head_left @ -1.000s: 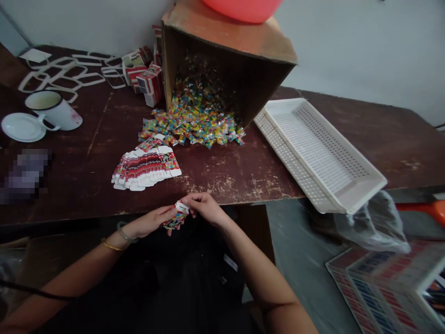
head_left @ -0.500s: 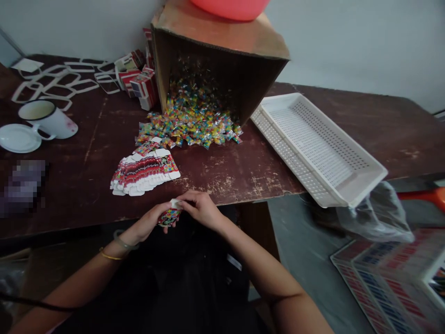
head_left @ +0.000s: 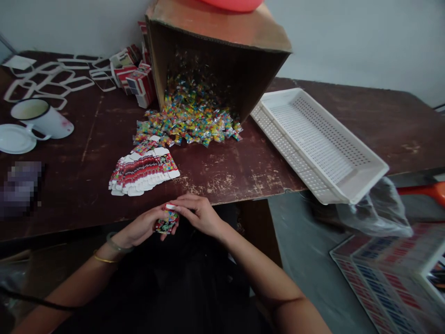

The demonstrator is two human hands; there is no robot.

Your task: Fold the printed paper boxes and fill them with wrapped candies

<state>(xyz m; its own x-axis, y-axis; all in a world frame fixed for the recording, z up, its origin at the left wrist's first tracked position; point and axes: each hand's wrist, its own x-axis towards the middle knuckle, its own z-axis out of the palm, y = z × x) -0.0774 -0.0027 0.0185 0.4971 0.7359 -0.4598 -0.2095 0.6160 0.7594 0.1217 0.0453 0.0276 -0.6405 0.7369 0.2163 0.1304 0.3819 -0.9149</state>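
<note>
Red, brightly patterned card forms the small box (head_left: 166, 222) at the table's (head_left: 222, 174) near edge, gripped in the left hand (head_left: 141, 227), while the right hand (head_left: 200, 213) touches its white top end; whether those fingers pinch or merely press cannot be told. Beyond lies a fan of flat cartons (head_left: 142, 172), then candy packets (head_left: 198, 125) spilling from a cardboard box (head_left: 222, 25) on its side, a white perforated basket (head_left: 292, 153) to its right.
</note>
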